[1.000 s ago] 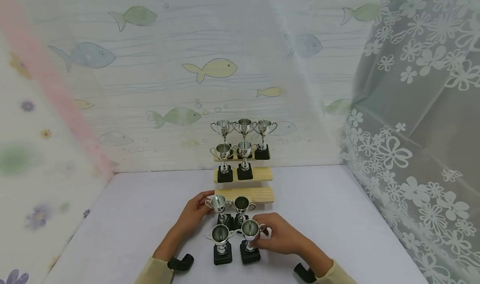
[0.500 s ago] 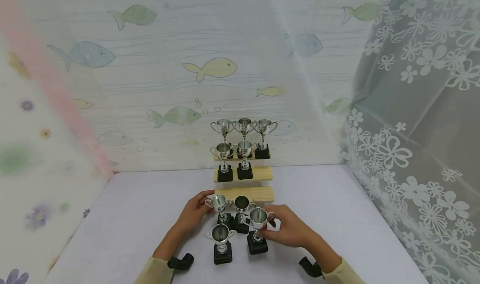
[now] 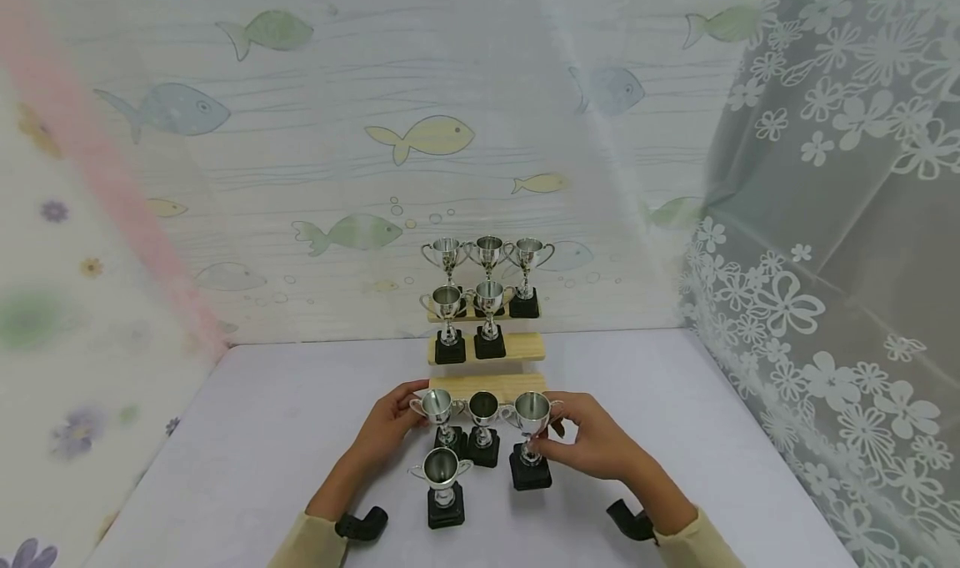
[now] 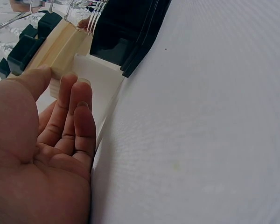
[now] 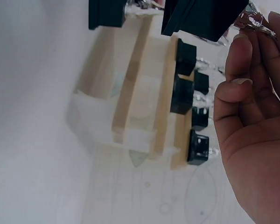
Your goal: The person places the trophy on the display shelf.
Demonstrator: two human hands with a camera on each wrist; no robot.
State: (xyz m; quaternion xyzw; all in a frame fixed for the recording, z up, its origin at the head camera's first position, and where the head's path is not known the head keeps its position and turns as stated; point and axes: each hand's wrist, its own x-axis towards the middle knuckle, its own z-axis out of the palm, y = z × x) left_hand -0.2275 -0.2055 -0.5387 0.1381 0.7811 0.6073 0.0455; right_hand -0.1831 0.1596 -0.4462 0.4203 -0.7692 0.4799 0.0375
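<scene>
My right hand (image 3: pixel 592 439) pinches a small silver trophy cup (image 3: pixel 530 418) with a black base by its lower part, just above the table. Its black base (image 5: pixel 200 18) shows at the top of the right wrist view. A stepped wooden stand (image 3: pixel 525 384) is at the middle back, and my left hand (image 3: pixel 386 426) holds the left end of its lowest step, thumb (image 4: pixel 37 80) against the wood. Before that step stand two trophies, a left one (image 3: pixel 446 434) and a right one (image 3: pixel 483 430). Another trophy (image 3: pixel 443 489) stands nearer.
Three trophies stand on the top step, among them a right one (image 3: pixel 527 280). The middle step (image 3: pixel 521 347) bears two at its left and centre. A fish-patterned curtain (image 3: pixel 450 76) hangs behind; a lace curtain (image 3: pixel 810 343) borders the white table (image 3: pixel 645 393) on the right.
My right hand has lifted the trophy from the front row and carried it away and to the right, beside the two trophies before the stand. The left hand has stayed still.
</scene>
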